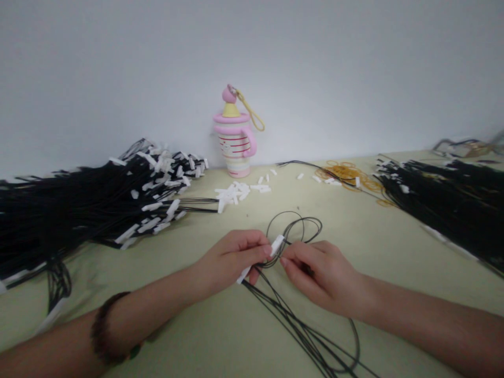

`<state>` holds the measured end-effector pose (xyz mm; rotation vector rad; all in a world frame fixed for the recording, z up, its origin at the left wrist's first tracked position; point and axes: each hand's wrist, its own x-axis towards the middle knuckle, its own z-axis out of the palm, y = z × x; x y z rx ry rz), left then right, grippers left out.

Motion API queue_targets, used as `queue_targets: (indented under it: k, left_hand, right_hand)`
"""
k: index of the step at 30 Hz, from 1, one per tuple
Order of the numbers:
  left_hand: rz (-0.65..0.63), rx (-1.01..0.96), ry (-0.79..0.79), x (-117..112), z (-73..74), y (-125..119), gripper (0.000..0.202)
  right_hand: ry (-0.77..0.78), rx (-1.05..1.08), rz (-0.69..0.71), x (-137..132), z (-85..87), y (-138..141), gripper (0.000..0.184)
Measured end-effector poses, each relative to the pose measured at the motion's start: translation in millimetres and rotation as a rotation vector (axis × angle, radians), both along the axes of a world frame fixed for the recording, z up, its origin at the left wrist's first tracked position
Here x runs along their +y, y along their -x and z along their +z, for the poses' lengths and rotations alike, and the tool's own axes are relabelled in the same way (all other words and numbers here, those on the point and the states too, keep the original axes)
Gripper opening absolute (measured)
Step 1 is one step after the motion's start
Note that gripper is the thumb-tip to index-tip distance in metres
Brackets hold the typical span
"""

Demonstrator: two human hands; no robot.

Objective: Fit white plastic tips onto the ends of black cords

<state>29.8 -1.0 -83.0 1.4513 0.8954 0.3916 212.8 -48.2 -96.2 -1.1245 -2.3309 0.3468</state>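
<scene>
Thin glossy black cords, matt white plastic clips, smooth matt table.

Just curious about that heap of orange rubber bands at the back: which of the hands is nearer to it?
Right. The right hand lies in front of the rubber bands; the left hand sits farther left.

Plain pale grey wall across the back, pale yellow-green tabletop meeting it along a straight edge, soft even light, faint shadows, no visible window or floor.

A cup stands behind loose tags, between the left cord pile and right cord pile.
</scene>
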Motion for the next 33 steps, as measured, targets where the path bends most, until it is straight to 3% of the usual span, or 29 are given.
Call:
queue_targets:
  k: [11,15,18,25,28,33]
  left_hand:
    - [0.073,-0.028,0.0,0,3.9,-1,0.015]
    - [0.101,-0.032,-0.004,1,3.3,1,0.016]
    - [0.117,-0.024,-0.009,2,3.5,2,0.018]
    - [0.124,-0.026,-0.005,2,2.2,3,0.018]
    - [0.127,-0.027,-0.002,3,1.5,4,0.018]
    - [0.143,-0.036,-0.013,3,2.3,2,0.02]
  right_hand:
    - [0.084,0.265,-0.095,-2,5.3,-1,0.006]
    - [0.047,0.307,-0.145,1,5.4,-3,0.007]
    - [-0.032,0.422,-0.275,17,4.5,-15,0.009]
    - [-0.082,0.921,-0.612,71,-4.5,-57,0.013]
    - [-0.04,1.02,-0.584,70,-4.7,-54,0.008]
    - [0.08,0.869,-0.313,28,2.1,-18,0.01]
